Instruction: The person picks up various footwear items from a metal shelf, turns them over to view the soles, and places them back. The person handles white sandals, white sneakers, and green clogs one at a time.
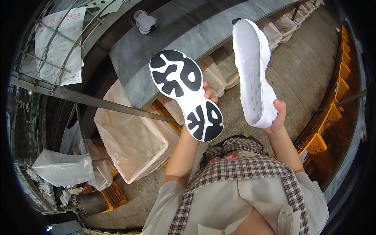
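Observation:
My left hand [209, 94] grips a white shoe sole [181, 102] with black tread pads, its underside turned toward me. Only the fingertips show beside the sole's narrow waist; the rest of that hand is behind it. On the right, my right hand [277, 116] is closed round the heel of another white shoe sole [250, 66]. This one stands nearly upright, its hollow inner side toward me, with round dimples in the heel half. A bit of black shows at its toe tip. The two soles are held apart.
Ahead runs a long grey table [184, 23] with a small pale shoe-shaped piece [145, 22] on it. Lined bins [133, 137] stand below, yellow crates [315, 145] along the right. A wire rack with a paper sheet [58, 45] is at left, near a metal bucket [91, 203].

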`<act>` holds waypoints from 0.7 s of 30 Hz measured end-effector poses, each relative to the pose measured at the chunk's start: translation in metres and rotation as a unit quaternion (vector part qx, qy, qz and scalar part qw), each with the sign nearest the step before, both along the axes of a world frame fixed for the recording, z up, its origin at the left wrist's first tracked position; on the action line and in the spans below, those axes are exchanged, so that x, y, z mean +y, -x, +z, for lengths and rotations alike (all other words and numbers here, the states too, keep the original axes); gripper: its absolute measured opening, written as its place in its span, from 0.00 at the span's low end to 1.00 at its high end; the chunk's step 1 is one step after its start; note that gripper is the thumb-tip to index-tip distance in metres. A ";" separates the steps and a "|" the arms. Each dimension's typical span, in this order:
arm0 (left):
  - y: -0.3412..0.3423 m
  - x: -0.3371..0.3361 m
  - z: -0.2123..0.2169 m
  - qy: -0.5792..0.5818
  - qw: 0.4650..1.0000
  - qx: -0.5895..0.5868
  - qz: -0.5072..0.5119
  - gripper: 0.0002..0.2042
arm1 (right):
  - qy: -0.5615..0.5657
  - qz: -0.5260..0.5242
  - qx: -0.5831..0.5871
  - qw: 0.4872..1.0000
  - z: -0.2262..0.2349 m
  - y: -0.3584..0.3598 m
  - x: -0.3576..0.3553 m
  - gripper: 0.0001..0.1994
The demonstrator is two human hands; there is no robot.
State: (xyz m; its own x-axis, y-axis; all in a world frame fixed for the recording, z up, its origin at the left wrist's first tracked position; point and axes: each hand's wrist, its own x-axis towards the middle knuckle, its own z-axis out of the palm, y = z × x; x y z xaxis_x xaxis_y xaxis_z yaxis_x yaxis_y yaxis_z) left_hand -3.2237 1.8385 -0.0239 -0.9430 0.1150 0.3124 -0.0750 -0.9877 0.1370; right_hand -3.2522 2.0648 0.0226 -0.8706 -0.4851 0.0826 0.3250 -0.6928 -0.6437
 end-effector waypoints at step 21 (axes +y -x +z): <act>-0.010 0.013 0.001 0.277 0.918 -0.222 0.179 0.21 | -0.308 0.003 0.397 0.864 -0.032 -0.016 -0.016 0.40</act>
State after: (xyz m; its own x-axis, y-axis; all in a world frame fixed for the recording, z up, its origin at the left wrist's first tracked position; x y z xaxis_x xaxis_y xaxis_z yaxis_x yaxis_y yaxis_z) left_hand -3.2132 1.8513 -0.0224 -0.9712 -0.2028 -0.1251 0.0713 -0.7484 0.6594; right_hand -3.2366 2.0487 -0.0093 -0.6548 -0.6547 0.3775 -0.3873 -0.1382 -0.9115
